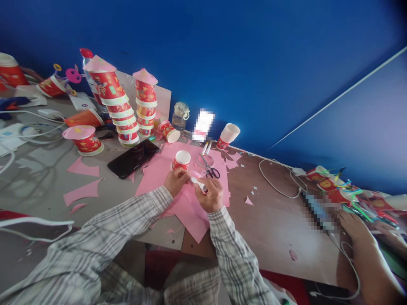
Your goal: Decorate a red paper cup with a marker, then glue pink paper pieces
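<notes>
Both hands work close together above a pink paper sheet point(193, 216) spread on the table point(270, 212). The right hand point(210, 194) has its grip closed around a small white tube point(197, 183), which lies slanted between the two hands, its far end near the left fingertips. The left hand point(177, 181) has its thumb and fingers drawn together beside that end; the detail there is too small and blurred for me to tell whether its grip pinches anything. Just beyond the left hand a red-and-white paper cup point(182, 156) stands upright on the sheet, open end up. To the right of it lie scissors point(212, 170) with dark handles. On the left, a black phone point(133, 159) lies flat, partly beside the sheet's edge, and behind it rise a tall cup tower point(110, 91) and a slimmer cup tower point(146, 97), each topped by a pink paper cone. A lidded glass jar point(180, 116) stands near the blue wall point(254, 63). At far right, another person's arm point(365, 245) rests by the table.
</notes>
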`<move>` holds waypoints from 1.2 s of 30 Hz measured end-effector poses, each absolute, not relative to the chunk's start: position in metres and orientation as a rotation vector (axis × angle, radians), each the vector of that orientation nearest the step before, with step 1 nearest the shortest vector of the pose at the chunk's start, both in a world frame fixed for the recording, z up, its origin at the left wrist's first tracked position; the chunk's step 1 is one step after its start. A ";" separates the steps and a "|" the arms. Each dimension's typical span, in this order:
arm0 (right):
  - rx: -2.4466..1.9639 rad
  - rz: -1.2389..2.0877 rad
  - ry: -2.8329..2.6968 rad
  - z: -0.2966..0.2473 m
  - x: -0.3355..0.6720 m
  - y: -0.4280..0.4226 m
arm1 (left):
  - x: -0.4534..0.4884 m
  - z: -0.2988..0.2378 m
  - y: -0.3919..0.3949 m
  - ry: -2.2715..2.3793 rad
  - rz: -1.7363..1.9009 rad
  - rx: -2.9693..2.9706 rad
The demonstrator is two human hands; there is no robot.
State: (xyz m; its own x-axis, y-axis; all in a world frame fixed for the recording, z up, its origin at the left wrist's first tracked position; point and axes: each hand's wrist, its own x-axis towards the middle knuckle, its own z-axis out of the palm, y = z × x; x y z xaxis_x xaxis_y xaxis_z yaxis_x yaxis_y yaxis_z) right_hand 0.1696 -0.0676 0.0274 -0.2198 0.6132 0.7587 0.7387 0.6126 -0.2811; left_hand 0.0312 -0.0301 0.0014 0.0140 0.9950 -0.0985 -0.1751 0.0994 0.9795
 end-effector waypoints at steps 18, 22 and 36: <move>-1.064 -0.161 -1.931 0.023 0.162 -0.070 | 0.033 -0.005 -0.030 1.127 1.213 0.958; -1.049 -0.141 -1.959 0.021 0.162 -0.070 | 0.034 -0.004 -0.029 1.127 1.208 0.937; -1.092 -0.165 -1.922 0.023 0.164 -0.069 | 0.034 -0.004 -0.030 1.132 1.201 0.936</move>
